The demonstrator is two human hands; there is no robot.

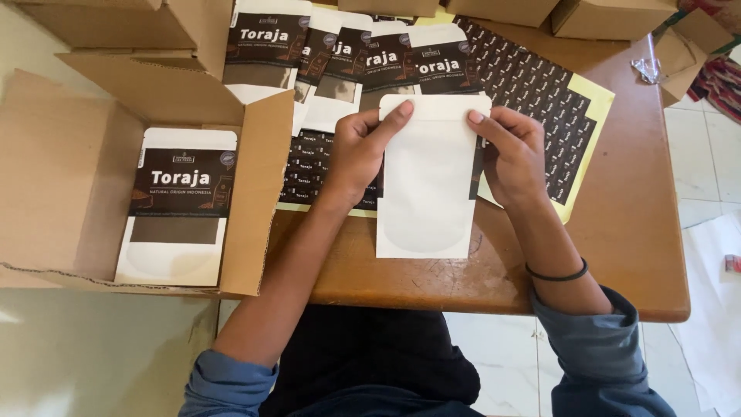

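Note:
A plain white stand-up pouch [426, 185] lies flat on the wooden table [625, 232], its blank side up. My left hand [360, 150] grips its upper left edge, the index finger stretched along the top. My right hand [512, 150] holds the upper right edge with fingertips on the top corner. Under and behind the pouch lie sticker sheets [540, 100] of small dark labels on yellow backing. A row of several labelled white pouches [340, 62] with dark front stickers is fanned out at the table's far side.
An open cardboard box [69, 177] at the left holds a stack of labelled pouches [181, 205]. More cardboard boxes [610, 15] stand along the far edge. White paper [714, 309] lies on the tiled floor at the right.

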